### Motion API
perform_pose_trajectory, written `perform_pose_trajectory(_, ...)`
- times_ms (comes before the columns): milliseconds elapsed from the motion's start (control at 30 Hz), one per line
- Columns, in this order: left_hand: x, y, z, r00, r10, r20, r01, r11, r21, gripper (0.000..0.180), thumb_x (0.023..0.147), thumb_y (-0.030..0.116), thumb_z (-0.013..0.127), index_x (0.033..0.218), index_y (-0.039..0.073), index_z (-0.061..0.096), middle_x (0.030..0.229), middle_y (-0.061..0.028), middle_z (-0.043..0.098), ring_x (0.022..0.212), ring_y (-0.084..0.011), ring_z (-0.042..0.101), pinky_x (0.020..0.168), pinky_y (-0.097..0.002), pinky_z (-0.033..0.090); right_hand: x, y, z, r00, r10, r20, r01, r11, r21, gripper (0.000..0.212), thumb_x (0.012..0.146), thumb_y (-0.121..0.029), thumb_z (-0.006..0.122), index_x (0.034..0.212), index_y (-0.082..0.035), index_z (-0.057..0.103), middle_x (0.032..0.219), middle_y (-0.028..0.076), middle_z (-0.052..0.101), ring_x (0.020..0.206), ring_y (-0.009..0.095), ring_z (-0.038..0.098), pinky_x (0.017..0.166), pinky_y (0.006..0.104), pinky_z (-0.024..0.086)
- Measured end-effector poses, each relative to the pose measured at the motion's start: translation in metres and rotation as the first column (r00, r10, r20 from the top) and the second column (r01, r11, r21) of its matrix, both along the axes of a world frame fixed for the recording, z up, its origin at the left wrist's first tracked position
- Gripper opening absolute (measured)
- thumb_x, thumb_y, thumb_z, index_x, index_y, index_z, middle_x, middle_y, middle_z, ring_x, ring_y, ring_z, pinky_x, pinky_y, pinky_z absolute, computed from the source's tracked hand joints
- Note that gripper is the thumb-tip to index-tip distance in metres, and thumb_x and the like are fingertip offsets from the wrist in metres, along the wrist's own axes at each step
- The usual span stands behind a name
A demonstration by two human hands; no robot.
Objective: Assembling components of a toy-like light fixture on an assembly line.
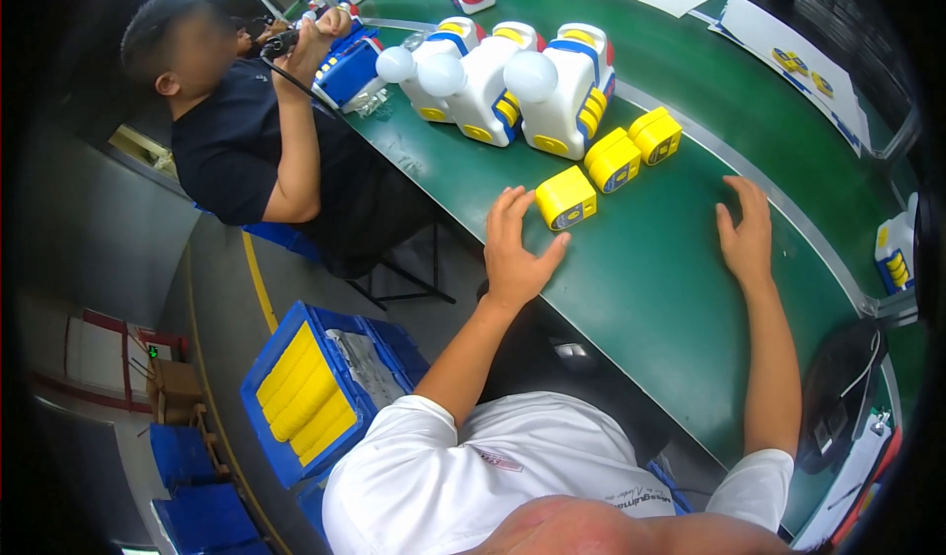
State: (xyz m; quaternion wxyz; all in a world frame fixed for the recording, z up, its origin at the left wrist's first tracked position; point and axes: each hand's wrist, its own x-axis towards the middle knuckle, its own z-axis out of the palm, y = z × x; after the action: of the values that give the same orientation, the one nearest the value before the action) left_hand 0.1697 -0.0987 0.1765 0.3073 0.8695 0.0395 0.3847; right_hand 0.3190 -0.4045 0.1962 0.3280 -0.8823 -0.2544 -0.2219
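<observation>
Three yellow blocks with rounded tops stand in a slanting row on the green table (641, 279): a near one (567, 196), a middle one (612, 159) and a far one (655, 135). Beside the near block is my left hand (517, 255), thumb and fingers spread; whether a fingertip touches the block I cannot tell. My right hand (749, 235) hovers at or just over the tabletop further right, fingers apart and holding nothing. Behind the blocks are three bulky white units, the closest (557, 102) with blue bands, yellow ribs and a round white ball.
At left a co-worker (256, 141) holds a black corded tool (280, 45). A blue crate (279, 461) with yellow pieces stands on the floor beside me. Paper sheets (788, 53) lie across the table's metal edge strip. A black object (838, 397) sits at the right.
</observation>
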Motion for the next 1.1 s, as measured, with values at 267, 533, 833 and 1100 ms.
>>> perform_pose_trajectory(267,-0.0013,-0.0011,0.0036,1.0,-0.002,-0.014,0.002,1.0,-0.007,0.066,0.07,0.018,0.083,0.128,0.004,0.055,0.134,-0.0177,0.052,0.128,-0.0383,0.048,0.105,-0.0446,0.041,-0.0003,0.0008,0.0005,1.0,-0.002,-0.014,0.002,1.0,0.003,0.036,0.085,-0.005,0.064,0.121,-0.005,0.059,0.125,0.015,0.059,0.122,0.035,0.052,0.105,0.0423,0.04)
perform_pose_trajectory(533,-0.0012,-0.002,0.0047,1.0,0.007,-0.027,-0.007,1.0,-0.006,0.065,0.071,0.019,0.083,0.128,0.003,0.055,0.134,-0.0176,0.052,0.128,-0.0383,0.048,0.103,-0.0445,0.042,0.0012,0.0004,-0.0003,1.0,0.011,0.002,-0.011,1.0,-0.008,0.036,0.084,-0.004,0.064,0.12,-0.004,0.059,0.123,0.016,0.06,0.121,0.036,0.053,0.105,0.0426,0.04)
perform_pose_trajectory(833,-0.0005,-0.0004,0.0021,0.999,-0.007,0.037,0.007,1.0,-0.002,0.063,0.07,0.018,0.083,0.126,0.004,0.057,0.134,-0.0172,0.052,0.127,-0.0384,0.048,0.102,-0.0446,0.043,0.0011,0.0008,0.0014,1.0,0.029,0.004,-0.029,1.0,0.0,0.035,0.084,-0.004,0.063,0.118,-0.003,0.059,0.122,0.016,0.06,0.12,0.036,0.053,0.105,0.0429,0.04)
perform_pose_trajectory(1100,0.0004,-0.0018,-0.0021,0.996,-0.022,0.086,0.021,1.0,0.004,0.062,0.07,0.021,0.083,0.125,0.004,0.058,0.133,-0.0172,0.053,0.124,-0.0392,0.051,0.101,-0.0451,0.044,0.0015,-0.0045,-0.0011,1.0,-0.012,0.01,0.011,1.0,0.02,0.035,0.083,-0.004,0.063,0.118,-0.003,0.059,0.123,0.018,0.059,0.119,0.037,0.053,0.105,0.0429,0.039)
